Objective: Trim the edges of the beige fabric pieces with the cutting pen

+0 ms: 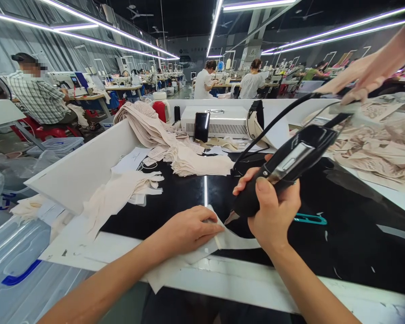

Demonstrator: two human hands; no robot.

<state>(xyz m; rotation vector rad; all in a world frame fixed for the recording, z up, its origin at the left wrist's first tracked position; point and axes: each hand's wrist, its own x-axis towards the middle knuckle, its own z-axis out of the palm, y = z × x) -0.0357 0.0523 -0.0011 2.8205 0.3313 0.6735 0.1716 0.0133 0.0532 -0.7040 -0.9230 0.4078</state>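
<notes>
My right hand (273,211) is wrapped around a black corded hand tool (290,164), its pointed tip down on a pale fabric strip (234,240) at the near edge of the black worktop (340,234). My left hand (189,229) lies flat on the same strip just left of the tip, fingers stretched out and pressing it down. The tool's cable (273,123) loops up and back to the right.
Stacks of cream fabric pieces (189,159) lie behind on the left, lace pieces (378,144) on the right. Teal snips (310,219) rest on the worktop. Another person's hand (364,78) reaches in at top right. A white machine (219,119), phone (201,127) and seated workers are beyond.
</notes>
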